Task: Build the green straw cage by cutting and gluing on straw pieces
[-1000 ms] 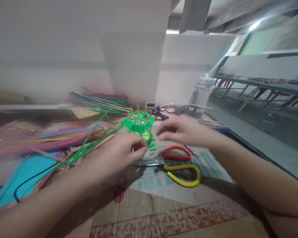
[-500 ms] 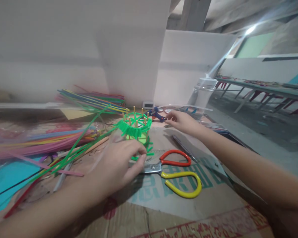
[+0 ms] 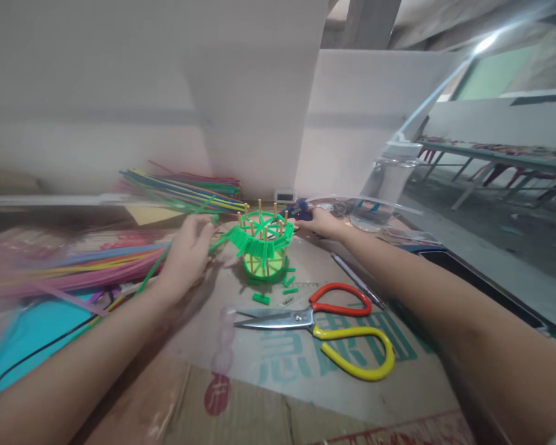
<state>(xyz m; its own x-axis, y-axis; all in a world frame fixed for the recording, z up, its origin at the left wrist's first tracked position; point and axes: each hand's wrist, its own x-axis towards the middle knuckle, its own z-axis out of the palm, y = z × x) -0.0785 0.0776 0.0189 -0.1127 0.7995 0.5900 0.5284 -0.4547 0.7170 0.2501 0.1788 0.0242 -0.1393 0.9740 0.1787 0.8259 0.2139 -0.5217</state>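
My left hand (image 3: 189,247) is over the loose stems on the left, its fingers closed on a short green pipe cleaner piece (image 3: 214,218). My right hand (image 3: 323,222) reaches to the back, its fingers closed around the handle of a dark blue glue gun (image 3: 300,210). Between my hands stands a small round frame (image 3: 262,244) of thin wooden sticks, with a green spoked ring and a fringe of short green pieces. Cut green pieces (image 3: 261,299) lie before it. Scissors (image 3: 298,318) with one red and one yellow handle rest in front, blades slightly apart.
Bundles of coloured pipe cleaners (image 3: 120,262) fill the left side, with another bundle (image 3: 185,188) behind. A pen (image 3: 356,281), a clear ruler (image 3: 301,293), a clear bottle (image 3: 391,179) and a dark flat device (image 3: 482,287) are on the right. A white panel (image 3: 241,93) stands behind.
My left hand has moved left and back from beside the scissors, uncovering the blades and cut pieces. My right hand has closed around the glue gun's handle. The view has shifted slightly.
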